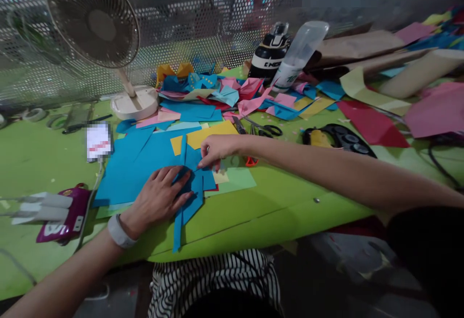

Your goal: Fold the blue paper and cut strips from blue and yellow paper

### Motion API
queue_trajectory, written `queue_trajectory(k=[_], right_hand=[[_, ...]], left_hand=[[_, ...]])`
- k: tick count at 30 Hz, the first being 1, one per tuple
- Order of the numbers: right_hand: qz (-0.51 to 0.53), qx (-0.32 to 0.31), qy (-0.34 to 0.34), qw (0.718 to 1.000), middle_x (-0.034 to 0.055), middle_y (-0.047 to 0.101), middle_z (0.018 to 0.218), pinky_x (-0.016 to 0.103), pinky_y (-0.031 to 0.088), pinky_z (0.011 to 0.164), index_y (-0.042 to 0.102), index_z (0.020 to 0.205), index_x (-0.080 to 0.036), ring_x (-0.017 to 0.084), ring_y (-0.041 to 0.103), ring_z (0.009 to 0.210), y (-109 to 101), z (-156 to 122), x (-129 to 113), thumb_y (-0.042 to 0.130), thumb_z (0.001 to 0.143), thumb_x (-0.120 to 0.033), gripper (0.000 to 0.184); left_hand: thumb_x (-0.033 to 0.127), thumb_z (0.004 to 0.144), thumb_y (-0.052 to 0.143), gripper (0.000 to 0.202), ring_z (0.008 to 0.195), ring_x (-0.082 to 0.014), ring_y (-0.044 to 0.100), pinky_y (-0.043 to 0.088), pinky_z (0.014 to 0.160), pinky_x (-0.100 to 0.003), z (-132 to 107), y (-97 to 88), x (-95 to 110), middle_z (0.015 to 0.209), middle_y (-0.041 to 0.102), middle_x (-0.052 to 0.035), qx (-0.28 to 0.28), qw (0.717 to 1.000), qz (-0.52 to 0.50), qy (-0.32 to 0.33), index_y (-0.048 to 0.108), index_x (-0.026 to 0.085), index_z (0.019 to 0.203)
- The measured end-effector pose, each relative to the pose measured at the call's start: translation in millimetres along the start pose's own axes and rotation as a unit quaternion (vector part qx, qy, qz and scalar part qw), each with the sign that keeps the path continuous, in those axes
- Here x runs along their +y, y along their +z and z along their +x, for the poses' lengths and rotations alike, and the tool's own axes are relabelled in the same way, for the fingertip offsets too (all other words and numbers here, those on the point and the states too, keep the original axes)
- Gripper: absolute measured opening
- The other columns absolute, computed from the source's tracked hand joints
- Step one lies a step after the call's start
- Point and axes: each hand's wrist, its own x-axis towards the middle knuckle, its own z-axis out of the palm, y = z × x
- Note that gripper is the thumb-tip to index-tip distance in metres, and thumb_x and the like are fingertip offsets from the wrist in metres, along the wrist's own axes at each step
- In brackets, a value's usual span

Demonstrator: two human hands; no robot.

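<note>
A folded piece of blue paper [194, 197] lies near the table's front edge, with a narrow blue strip [177, 231] standing out from it toward me. My left hand [159, 195], a pale band on its wrist, rests flat across the folded piece with its fingers stretched out. On the piece's far right side, my right hand [217, 151] pinches the blue paper between thumb and finger. Large blue sheets [130, 163] lie beneath and to the left. Yellow paper [213, 133] sits just behind my right hand, and pale green paper [239, 180] to its right.
A fan [134, 103] stands at the back left, near a phone [98, 141] on a cable. Scissors [266, 128] lie behind my right forearm. Coloured paper scraps, a black bottle [266, 59] and a clear-topped bottle [300, 52] fill the back. A purple packet [78, 211] lies left.
</note>
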Motion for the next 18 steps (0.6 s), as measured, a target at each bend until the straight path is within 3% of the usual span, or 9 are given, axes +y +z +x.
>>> queue_trajectory(k=[7, 9, 10, 11, 12, 15, 18], right_hand=[[-0.034, -0.023, 0.016, 0.999, -0.0021, 0.062, 0.049, 0.021, 0.051, 0.055, 0.059, 0.055, -0.014, 0.011, 0.062, 0.050, 6.0, 12.0, -0.1, 0.084, 0.064, -0.035, 0.034], [-0.038, -0.027, 0.023, 0.999, -0.0023, 0.061, 0.048, 0.020, 0.051, 0.054, 0.059, 0.055, -0.014, 0.010, 0.061, 0.048, 5.8, 11.5, -1.6, 0.082, 0.066, -0.033, 0.032], [-0.039, -0.028, 0.023, 0.999, -0.0024, 0.061, 0.048, 0.020, 0.051, 0.054, 0.060, 0.056, -0.013, 0.010, 0.061, 0.047, 5.7, 10.9, -2.3, 0.082, 0.067, -0.032, 0.031], [-0.039, -0.029, 0.022, 0.999, -0.0025, 0.061, 0.049, 0.020, 0.051, 0.055, 0.060, 0.056, -0.013, 0.009, 0.060, 0.047, 5.6, 10.2, -2.9, 0.082, 0.068, -0.031, 0.030], [-0.039, -0.029, 0.020, 0.999, -0.0025, 0.061, 0.049, 0.021, 0.051, 0.055, 0.060, 0.056, -0.013, 0.009, 0.060, 0.047, 5.6, 9.5, -3.4, 0.081, 0.068, -0.031, 0.030], [-0.038, -0.031, 0.016, 0.999, -0.0018, 0.062, 0.050, 0.022, 0.052, 0.057, 0.059, 0.055, -0.014, 0.010, 0.061, 0.049, 5.5, 8.2, -4.1, 0.080, 0.069, -0.031, 0.031], [-0.043, -0.033, 0.017, 0.998, -0.0010, 0.062, 0.050, 0.024, 0.053, 0.060, 0.058, 0.053, -0.014, 0.012, 0.063, 0.051, 5.1, 8.0, -4.4, 0.081, 0.068, -0.032, 0.032]], left_hand=[[0.047, 0.096, 0.041, 0.042, 0.114, -0.0282, 0.053, 0.044, 0.092, -0.044, 10.7, -15.4, -10.3, 0.131, 0.054, -0.0115, 0.015, 0.995, -0.096, -0.014, 0.059, 0.025, 0.125], [0.045, 0.091, 0.050, 0.036, 0.103, -0.0254, 0.058, 0.046, 0.084, -0.038, 21.4, -21.5, -14.5, 0.112, 0.063, -0.0118, 0.062, 0.982, -0.149, -0.099, 0.067, 0.019, 0.109], [0.045, 0.088, 0.054, 0.033, 0.089, -0.0228, 0.061, 0.047, 0.075, -0.034, 27.9, -24.3, -16.1, 0.097, 0.066, -0.0099, 0.070, 0.967, -0.173, -0.172, 0.068, 0.017, 0.097], [0.047, 0.085, 0.057, 0.033, 0.076, -0.0203, 0.061, 0.046, 0.066, -0.031, 34.6, -26.8, -17.2, 0.082, 0.066, -0.0070, 0.044, 0.950, -0.207, -0.229, 0.068, 0.017, 0.085], [0.052, 0.081, 0.060, 0.036, 0.065, -0.0180, 0.058, 0.043, 0.058, -0.029, 41.3, -29.1, -18.0, 0.069, 0.063, -0.0038, -0.018, 0.930, -0.260, -0.257, 0.066, 0.017, 0.074], [0.063, 0.068, 0.067, 0.048, 0.049, -0.0141, 0.052, 0.036, 0.048, -0.025, 58.6, -33.9, -18.7, 0.049, 0.056, -0.0003, -0.177, 0.849, -0.403, -0.292, 0.058, 0.018, 0.054], [0.063, 0.056, 0.076, 0.049, 0.045, -0.0121, 0.050, 0.033, 0.044, -0.024, 68.6, -35.3, -19.4, 0.047, 0.057, -0.0007, -0.214, 0.809, -0.440, -0.325, 0.059, 0.017, 0.049]])
